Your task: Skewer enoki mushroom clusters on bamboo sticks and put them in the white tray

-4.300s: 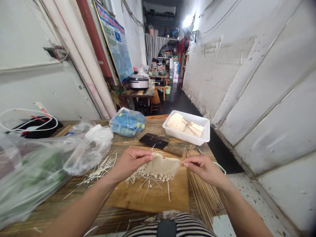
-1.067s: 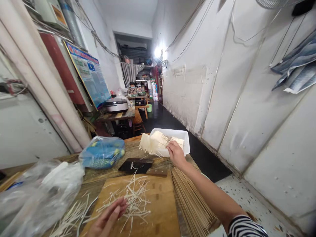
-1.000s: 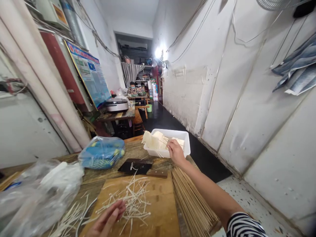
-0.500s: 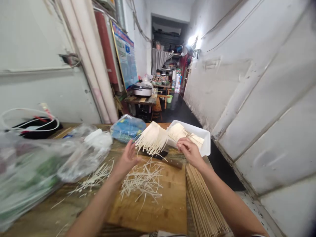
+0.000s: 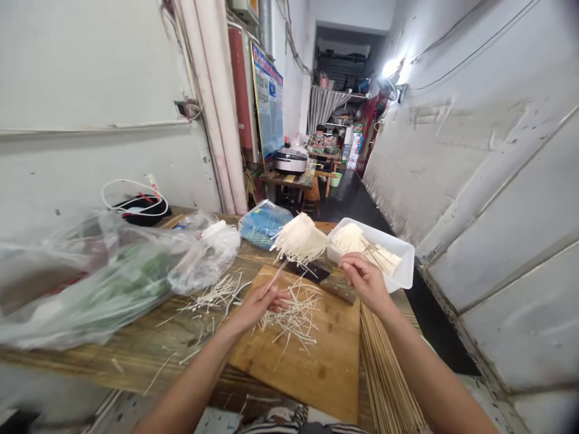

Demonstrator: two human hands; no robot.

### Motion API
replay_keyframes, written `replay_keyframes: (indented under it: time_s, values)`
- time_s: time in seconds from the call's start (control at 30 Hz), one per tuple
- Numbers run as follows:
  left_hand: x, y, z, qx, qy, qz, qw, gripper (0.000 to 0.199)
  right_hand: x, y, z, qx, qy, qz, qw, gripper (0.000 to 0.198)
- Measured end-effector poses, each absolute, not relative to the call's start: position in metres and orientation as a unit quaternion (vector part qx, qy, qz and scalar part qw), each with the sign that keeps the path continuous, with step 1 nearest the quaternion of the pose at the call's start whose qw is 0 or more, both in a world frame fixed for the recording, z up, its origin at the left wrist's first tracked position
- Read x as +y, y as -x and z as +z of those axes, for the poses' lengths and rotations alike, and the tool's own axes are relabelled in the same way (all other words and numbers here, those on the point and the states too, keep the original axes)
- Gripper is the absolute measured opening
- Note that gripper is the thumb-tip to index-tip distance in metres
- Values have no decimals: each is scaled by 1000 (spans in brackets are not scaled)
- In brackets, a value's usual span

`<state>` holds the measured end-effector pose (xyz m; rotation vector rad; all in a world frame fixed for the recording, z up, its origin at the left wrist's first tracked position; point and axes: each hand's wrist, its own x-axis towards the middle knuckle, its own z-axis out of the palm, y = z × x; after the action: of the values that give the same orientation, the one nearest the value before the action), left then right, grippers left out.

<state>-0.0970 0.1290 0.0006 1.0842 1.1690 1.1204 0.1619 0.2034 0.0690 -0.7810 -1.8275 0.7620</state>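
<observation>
My right hand (image 5: 364,278) pinches the end of a bamboo skewer, which carries a fanned bunch of enoki mushrooms (image 5: 301,238) above the cutting board. My left hand (image 5: 265,301) is below the bunch, over loose enoki stems (image 5: 294,316). Between its thumb and index finger is what looks like one thin pale enoki strand (image 5: 277,277), pointing up toward the bunch. A cleaver (image 5: 337,290) with a dark blade and wooden handle lies across the far end of the wooden cutting board (image 5: 316,374). Finished enoki skewers lie in the white plastic tray (image 5: 407,265) beyond my right hand.
Bare bamboo skewers (image 5: 389,374) lie right of the board. More cut stems (image 5: 217,292) are scattered left. Plastic bags with greens (image 5: 136,271), a crumpled clear bag (image 5: 205,250) and a blue bag (image 5: 265,223) line the table's left and far side. People sit far back.
My left hand has moved down from beside the enoki bunch, and a strand now shows at its fingers. My right hand still holds the skewer. The view has shifted left.
</observation>
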Motion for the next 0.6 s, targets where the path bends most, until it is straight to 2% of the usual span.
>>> replay_keyframes:
  time_s: [0.13,0.2,0.27,0.33,0.43,0.5,0.6]
  values:
    - [119,89,-5,593,-505,478,406,96,201,-164,68,-761,331,295,473,21]
    - [121,78,-2,571,-461,529,426,99,197,-160,63,-765,335,297,464,20]
    - [127,67,3,490,-376,583,528,88,192,-154,59,-766,333,306,457,19]
    - [133,59,7,402,-302,602,620,63,184,-146,56,-767,330,321,446,19]
    - [137,54,10,342,-271,576,691,31,174,-138,55,-768,333,337,432,22]
    - [136,55,10,332,-273,561,708,23,170,-137,55,-763,333,344,434,22]
    - [131,59,8,331,-284,558,706,23,171,-142,53,-749,327,365,446,20]
